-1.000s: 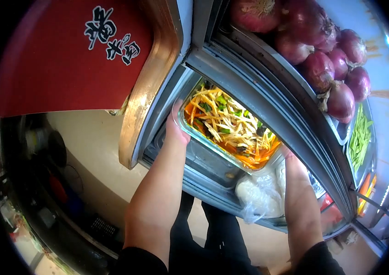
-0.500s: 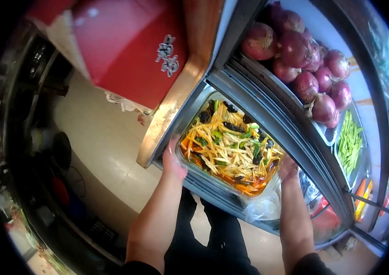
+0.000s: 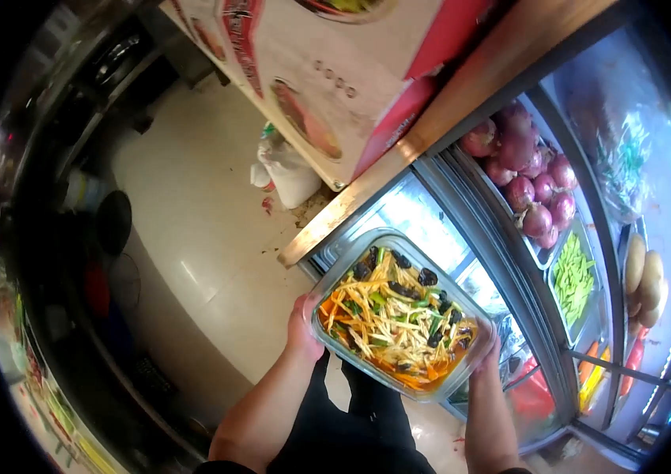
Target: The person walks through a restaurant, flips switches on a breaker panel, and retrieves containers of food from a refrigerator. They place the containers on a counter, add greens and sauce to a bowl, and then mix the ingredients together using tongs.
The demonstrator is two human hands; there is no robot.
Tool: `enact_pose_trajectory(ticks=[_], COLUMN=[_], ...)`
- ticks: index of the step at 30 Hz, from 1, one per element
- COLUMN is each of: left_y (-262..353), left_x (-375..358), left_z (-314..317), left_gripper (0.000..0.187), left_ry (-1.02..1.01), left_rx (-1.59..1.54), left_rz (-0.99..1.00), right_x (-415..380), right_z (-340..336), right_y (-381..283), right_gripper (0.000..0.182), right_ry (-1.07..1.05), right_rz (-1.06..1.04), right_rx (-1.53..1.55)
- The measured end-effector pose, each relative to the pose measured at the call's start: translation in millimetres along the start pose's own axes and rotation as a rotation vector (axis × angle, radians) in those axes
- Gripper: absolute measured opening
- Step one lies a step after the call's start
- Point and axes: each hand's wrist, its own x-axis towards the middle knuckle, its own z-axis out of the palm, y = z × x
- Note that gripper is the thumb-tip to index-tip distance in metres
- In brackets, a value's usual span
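Observation:
A clear rectangular food container (image 3: pixel 334 338) is held up between my two hands in front of the display case. Inside lies a mix of pale yellow strips (image 3: pixel 383 316), orange shreds, green pieces and black fungus-like bits in reddish-brown sauce. My left hand (image 3: pixel 304 328) grips the container's left end, and its fingers are partly hidden under the rim. At the right end, my right hand (image 3: pixel 490 354) holds on, fingers mostly behind the wall. The container tilts slightly, and its near side is over my dark trousers.
A glass display case (image 3: pixel 545 316) holds red onions (image 3: pixel 537 178), a tray of green pieces (image 3: pixel 572 276) and potatoes (image 3: pixel 648 276). A printed cardboard box (image 3: pixel 327 79) sits on the wood-edged counter (image 3: pixel 351 209). A white bag (image 3: pixel 288 170) rests on the floor.
Both hands have drawn the container out of the case opening and toward my body. The view has shifted, showing more of the printed box and the lit case interior.

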Motion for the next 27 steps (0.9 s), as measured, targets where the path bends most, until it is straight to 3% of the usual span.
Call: enact_pose_trajectory(ticks=[2, 5, 7, 11, 14, 16, 21, 23, 25, 27], left_y=[14.1, 22.6, 22.6, 11.9, -14.9, -27.7, -199.3, -269.4, -353.5, -417.9], left_x=[-54.3, -132.3, -178.3, -264.4, -352.6, -437.0, -561.0, -645.7, -695.0, -763.0], left_z=[-3.4, 4.7, 12.4, 25.0, 33.4, 36.3, 8.1, 43.1, 64.2, 125.4], left_gripper=[0.047, 0.019, 0.018, 0.016, 0.017, 0.019, 0.033, 0.035, 0.034, 0.033], left_ry=[0.003, 0.108, 0.087, 0.083, 0.112, 0.117, 0.462, 0.556, 0.492, 0.504], left_rx=[0.041, -0.154, -0.189, -0.287, -0.447, -0.513, -0.637, -0.716, -0.793, -0.873], left_rz=[0.100, 0.101, 0.159, 0.293, 0.386, 0.361, 0.489, 0.509, 0.651, 0.707], right_x=[-7.1, -52.7, -102.8, -139.1, -162.2, -165.3, -325.6, -385.5, -431.6, -491.4], right_z=[-21.5, -38.5, -19.3, -17.6, -10.3, -22.9, -73.1, -125.9, -173.9, -235.9], right_y=[5.9, -20.0, -51.7, -95.5, -122.9, -118.7, -139.1, -169.5, -221.6, -289.5], right_gripper=[0.027, 0.026, 0.027, 0.031, 0.034, 0.037, 0.036, 0.036, 0.036, 0.036], right_ry=[-0.087, -0.221, -0.234, -0.529, -0.681, -0.863, -1.102, -1.187, -1.281, -1.354], right_rz=[0.071, 0.083, 0.117, -0.001, 0.143, -0.036, 0.028, 0.079, 0.106, 0.117], right_rx=[-0.040, -0.085, -0.069, -0.176, -0.302, -0.458, -0.620, -0.690, -0.768, -0.829])
